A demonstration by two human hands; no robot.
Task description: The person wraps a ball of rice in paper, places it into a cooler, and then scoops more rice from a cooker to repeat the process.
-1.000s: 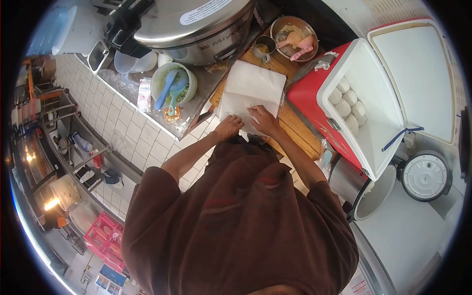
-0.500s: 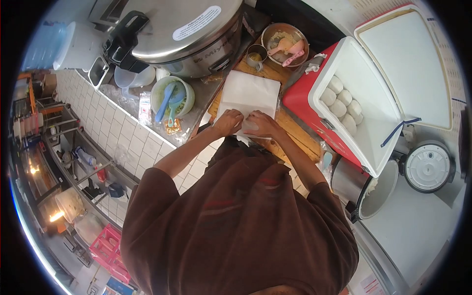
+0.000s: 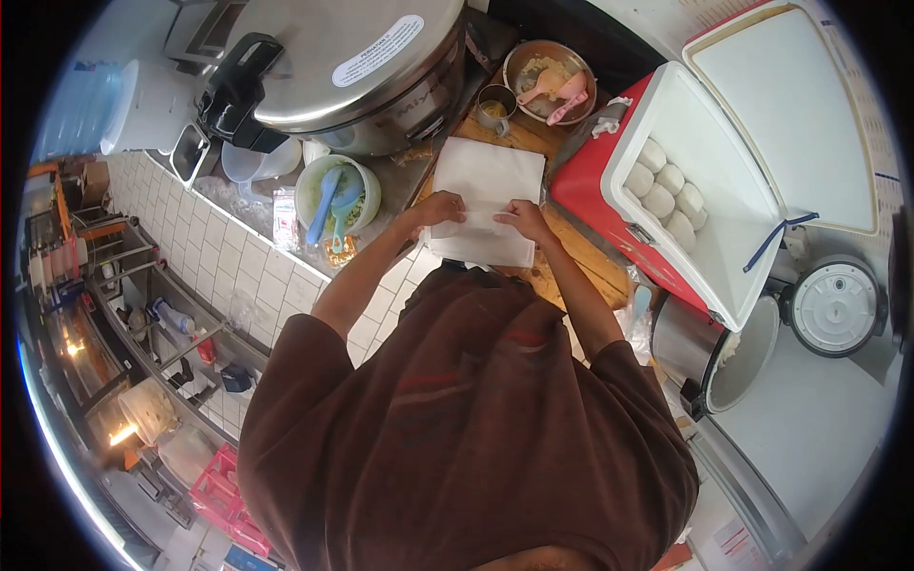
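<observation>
White paper sheets (image 3: 486, 171) lie on the wooden tabletop in front of me. My left hand (image 3: 444, 207) is closed on the left side of a folded part of the white paper (image 3: 481, 225), fingers curled and thumb inward. On the right side of that same fold, my right hand (image 3: 526, 220) pinches it with the thumb pointing inward. A gap of paper shows between the two hands. The paper's near part (image 3: 486, 251) spreads flat below them, toward my body. Whether anything is wrapped inside the fold I cannot tell.
A metal bowl (image 3: 519, 71) with pink scoops and a metal cup (image 3: 494, 109) stand behind the paper. A red cooler (image 3: 595, 181) holds several white wrapped bundles (image 3: 657, 200). At left are a large steel cooker (image 3: 343, 119) and a green tub (image 3: 367, 211) with blue utensils.
My hands have moved slightly apart and up the paper. More of the paper's near part now shows below them, lying flat.
</observation>
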